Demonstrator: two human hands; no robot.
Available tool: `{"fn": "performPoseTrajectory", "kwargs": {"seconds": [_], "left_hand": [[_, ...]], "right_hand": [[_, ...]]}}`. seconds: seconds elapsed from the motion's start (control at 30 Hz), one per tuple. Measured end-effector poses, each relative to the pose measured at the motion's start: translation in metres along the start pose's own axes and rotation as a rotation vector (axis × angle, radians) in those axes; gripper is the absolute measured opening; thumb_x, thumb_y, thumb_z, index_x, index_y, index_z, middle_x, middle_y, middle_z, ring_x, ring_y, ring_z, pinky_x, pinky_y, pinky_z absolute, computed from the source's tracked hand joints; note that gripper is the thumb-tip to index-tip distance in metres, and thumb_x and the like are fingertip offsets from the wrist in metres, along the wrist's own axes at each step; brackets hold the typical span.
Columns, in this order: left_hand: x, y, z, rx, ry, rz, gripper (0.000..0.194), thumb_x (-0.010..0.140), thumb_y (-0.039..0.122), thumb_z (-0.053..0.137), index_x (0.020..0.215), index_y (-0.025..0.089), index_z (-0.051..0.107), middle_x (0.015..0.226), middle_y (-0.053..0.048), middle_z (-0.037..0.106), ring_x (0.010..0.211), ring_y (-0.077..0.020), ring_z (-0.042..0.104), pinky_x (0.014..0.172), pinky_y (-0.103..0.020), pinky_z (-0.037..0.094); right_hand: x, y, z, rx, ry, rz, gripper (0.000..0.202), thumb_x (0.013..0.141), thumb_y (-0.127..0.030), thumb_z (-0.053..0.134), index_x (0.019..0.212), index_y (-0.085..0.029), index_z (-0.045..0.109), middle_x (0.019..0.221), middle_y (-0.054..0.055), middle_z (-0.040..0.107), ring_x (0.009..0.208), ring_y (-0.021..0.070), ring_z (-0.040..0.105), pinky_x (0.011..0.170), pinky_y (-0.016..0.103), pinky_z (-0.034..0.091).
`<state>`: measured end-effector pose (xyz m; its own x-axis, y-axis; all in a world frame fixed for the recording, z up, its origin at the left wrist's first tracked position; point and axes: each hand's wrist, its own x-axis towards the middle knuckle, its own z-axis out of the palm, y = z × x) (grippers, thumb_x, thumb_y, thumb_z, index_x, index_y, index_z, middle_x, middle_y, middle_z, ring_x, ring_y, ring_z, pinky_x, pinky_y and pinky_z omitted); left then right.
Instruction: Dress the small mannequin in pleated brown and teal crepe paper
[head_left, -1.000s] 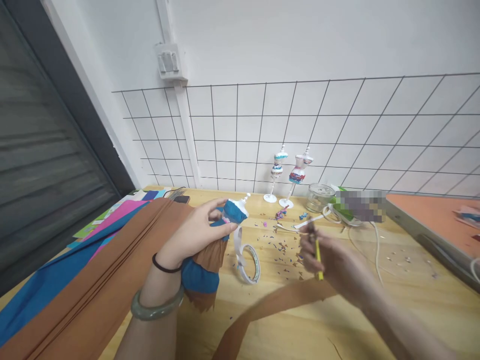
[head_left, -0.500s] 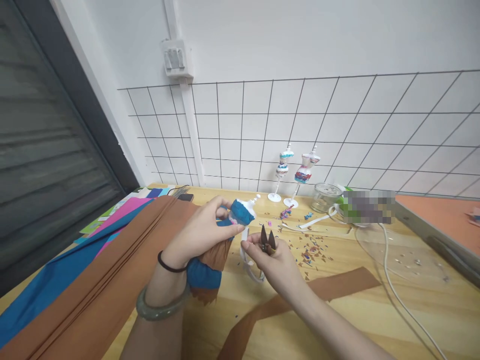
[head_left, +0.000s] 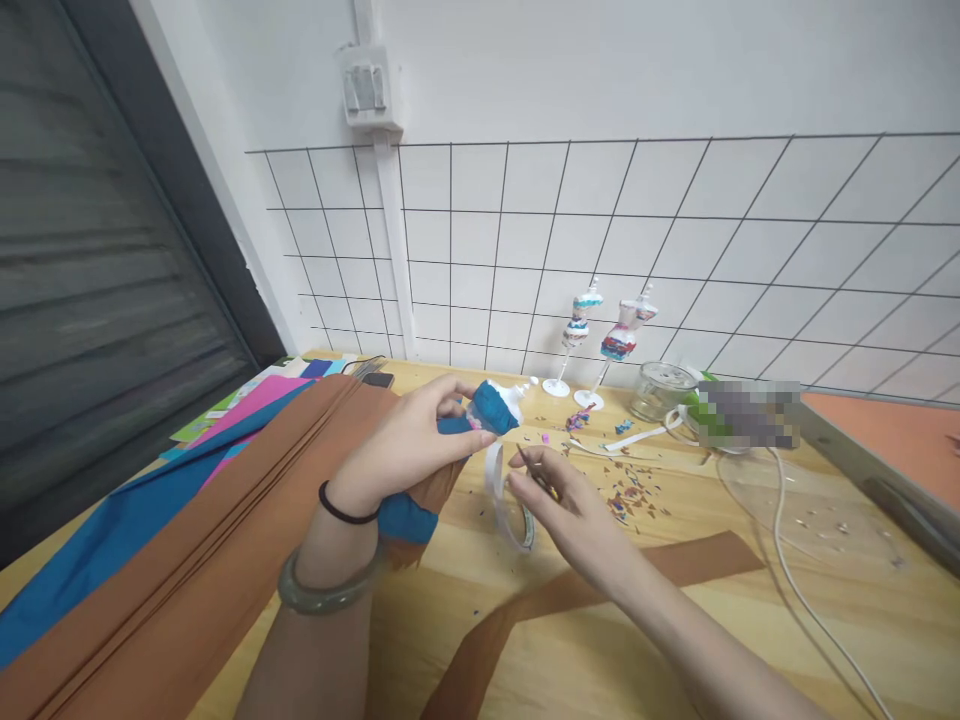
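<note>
A small dress-form mannequin (head_left: 496, 406) lies tilted in my left hand (head_left: 424, 432), its neck pointing up and right. Blue crepe paper wraps its bust, and a skirt of blue and brown crepe paper (head_left: 409, 518) hangs below the hand. Closed around small dark-bladed scissors (head_left: 536, 465), my right hand (head_left: 574, 505) is just right of the mannequin. Between the hands hangs a roll of white tape (head_left: 517, 522), with a loose strip reaching up toward my left thumb. Whether my right fingertips also pinch the tape cannot be made out.
Two mannequins on stands (head_left: 576, 325) (head_left: 619, 335) are at the back, beside a glass jar (head_left: 661, 390). Paper scraps (head_left: 634, 490) litter the wooden table. Folded brown crepe paper (head_left: 247, 520) covers the left side; a brown strip (head_left: 697, 560) lies in front. A white cable (head_left: 784, 560) runs right.
The scissors have turned from blades upright and spread to pointing up-left, partly hidden by my right fingers. The tape strip between my hands shows more plainly. My view has shifted slightly.
</note>
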<state>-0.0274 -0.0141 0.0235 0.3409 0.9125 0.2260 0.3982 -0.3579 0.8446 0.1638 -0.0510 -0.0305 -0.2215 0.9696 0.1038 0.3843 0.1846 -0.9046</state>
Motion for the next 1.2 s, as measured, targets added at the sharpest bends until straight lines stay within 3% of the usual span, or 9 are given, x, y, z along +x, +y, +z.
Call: {"fn": "performPoseTrajectory", "kwargs": {"seconds": [0.1,0.2,0.6,0.83,1.2], "left_hand": [[-0.003,0.006,-0.002,0.152,0.072,0.01,0.028,0.075,0.036,0.065,0.1,0.024,0.061,0.092,-0.001,0.069,0.091,-0.0209,0.063,0.077,-0.03,0.048],[-0.006,0.013,-0.004,0.299,0.134,0.028,0.022,0.075,0.034,0.065,0.095,0.024,0.064,0.087,0.0,0.07,0.083,-0.021,0.063,0.071,-0.028,0.047],[-0.009,0.022,0.0,0.375,0.167,0.12,0.027,0.077,0.032,0.063,0.103,0.026,0.065,0.095,0.001,0.072,0.087,-0.0204,0.064,0.073,-0.028,0.046],[-0.011,0.025,0.0,0.416,0.173,0.151,0.023,0.077,0.023,0.062,0.099,0.028,0.065,0.091,0.006,0.071,0.082,-0.0154,0.063,0.07,-0.024,0.045],[-0.012,0.026,0.001,0.439,0.16,0.135,0.014,0.079,0.029,0.061,0.093,0.028,0.065,0.085,0.008,0.07,0.075,-0.0136,0.061,0.063,-0.023,0.042]], "right_hand": [[-0.005,-0.004,-0.017,-0.219,-0.043,-0.017,0.035,0.092,-0.055,0.033,0.098,-0.025,0.049,0.078,0.002,0.061,0.074,0.0196,0.056,0.069,0.032,0.04],[-0.005,-0.012,-0.031,-0.372,-0.066,0.003,0.035,0.092,-0.054,0.032,0.099,-0.025,0.051,0.082,0.003,0.063,0.076,0.0208,0.057,0.069,0.032,0.04],[0.018,-0.046,-0.063,-0.431,-0.212,-0.017,0.042,0.088,-0.057,0.041,0.083,-0.021,0.064,0.07,0.001,0.058,0.058,0.014,0.05,0.049,0.025,0.035],[0.028,-0.057,-0.065,-0.58,-0.293,0.0,0.048,0.087,-0.062,0.037,0.071,-0.02,0.056,0.067,0.0,0.055,0.053,0.0113,0.044,0.045,0.024,0.03],[0.029,-0.061,-0.057,-0.652,-0.254,0.022,0.048,0.087,-0.061,0.036,0.067,-0.02,0.053,0.06,-0.001,0.053,0.047,0.0098,0.043,0.039,0.022,0.025]]}}
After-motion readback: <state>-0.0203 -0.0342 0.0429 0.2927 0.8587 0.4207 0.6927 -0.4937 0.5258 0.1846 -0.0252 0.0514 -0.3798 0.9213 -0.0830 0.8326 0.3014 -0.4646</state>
